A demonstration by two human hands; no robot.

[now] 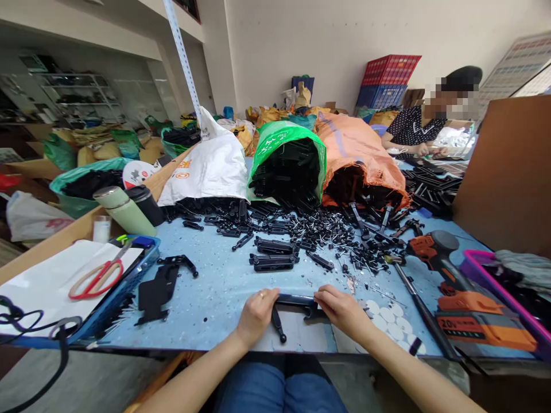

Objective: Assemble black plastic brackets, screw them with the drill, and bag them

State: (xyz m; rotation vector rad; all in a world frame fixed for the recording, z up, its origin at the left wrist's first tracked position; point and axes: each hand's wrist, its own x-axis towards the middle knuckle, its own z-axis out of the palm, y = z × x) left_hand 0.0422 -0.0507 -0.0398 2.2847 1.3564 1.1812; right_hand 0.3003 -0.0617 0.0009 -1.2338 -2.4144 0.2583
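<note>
My left hand (257,312) and my right hand (340,308) each grip one end of a long black plastic bar (296,299) lying across the near edge of the blue table (224,281). A short black arm (279,326) hangs from the bar near my left hand. Both hands are closed on the bar, and a ring shows on the left one. Just beyond them lie two assembled black bars (274,254) and a heap of small black parts and screws (331,229).
An orange cordless drill (456,281) lies to the right beside a pink tray (508,292). Red scissors (97,278) rest in a blue tray at left, near a green bottle (124,209). White, green and orange sacks (288,160) spill black parts. A person (424,129) works at far right.
</note>
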